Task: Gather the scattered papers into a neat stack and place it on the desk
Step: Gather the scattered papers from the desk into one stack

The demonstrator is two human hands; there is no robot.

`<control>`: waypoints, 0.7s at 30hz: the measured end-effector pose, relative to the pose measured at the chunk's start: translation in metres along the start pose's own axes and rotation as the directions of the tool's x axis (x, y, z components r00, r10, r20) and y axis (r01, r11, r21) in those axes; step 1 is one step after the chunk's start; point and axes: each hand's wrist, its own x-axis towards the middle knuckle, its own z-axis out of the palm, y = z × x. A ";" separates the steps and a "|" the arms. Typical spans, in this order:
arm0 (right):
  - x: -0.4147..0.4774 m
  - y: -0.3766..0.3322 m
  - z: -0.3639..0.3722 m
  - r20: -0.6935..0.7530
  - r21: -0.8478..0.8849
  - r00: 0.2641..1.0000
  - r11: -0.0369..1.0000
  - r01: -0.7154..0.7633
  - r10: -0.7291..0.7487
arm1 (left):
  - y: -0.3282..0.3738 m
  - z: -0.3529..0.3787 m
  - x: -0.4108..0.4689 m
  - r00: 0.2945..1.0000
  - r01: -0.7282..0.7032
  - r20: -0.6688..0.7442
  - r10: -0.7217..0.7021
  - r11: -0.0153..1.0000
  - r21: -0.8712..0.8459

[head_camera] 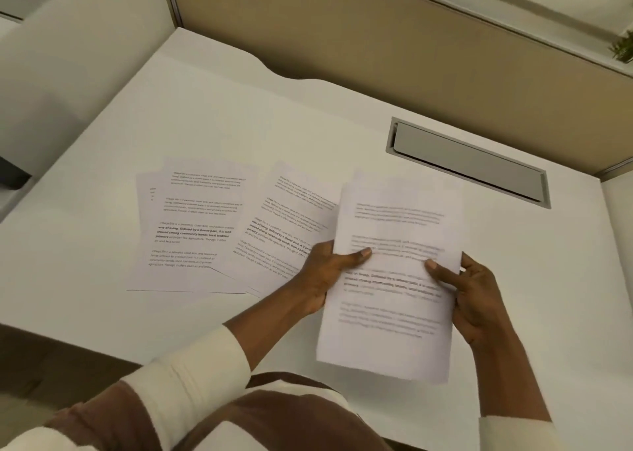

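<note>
I hold a small bundle of printed white papers (pixel 394 300) lifted above the white desk (pixel 239 115), slightly blurred. My left hand (pixel 325 272) grips its left edge with the thumb on top. My right hand (pixel 476 293) grips its right edge, thumb on the page. Several more printed sheets lie fanned flat on the desk to the left: an overlapping group (pixel 195 221) and another tilted sheet (pixel 284 224) partly tucked under the held bundle and my left hand.
A grey cable-port flap (pixel 469 163) is set into the desk at the back right. A tan partition panel (pixel 376 39) runs along the desk's rear, a white panel (pixel 85 50) on the left. A dark object (pixel 13 176) sits at the far left edge.
</note>
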 end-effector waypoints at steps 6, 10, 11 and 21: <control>0.031 0.069 0.058 -0.075 0.007 0.987 0.990 -0.144 0.144 | 0.044 -0.038 0.005 0.876 0.047 -0.336 0.346 0.632 0.773; 0.046 0.094 0.103 -0.151 -0.064 0.968 0.975 -0.213 0.201 | 0.065 -0.066 0.005 0.825 0.203 -0.412 0.386 0.478 0.854; 0.050 0.098 0.113 -0.191 -0.111 0.961 0.968 -0.225 0.202 | 0.068 -0.074 0.006 0.809 0.243 -0.434 0.397 0.446 0.861; 0.044 0.099 0.180 -0.351 -0.626 0.936 0.740 -0.245 0.013 | 0.059 -0.097 0.014 0.732 0.488 -0.533 0.425 0.218 0.845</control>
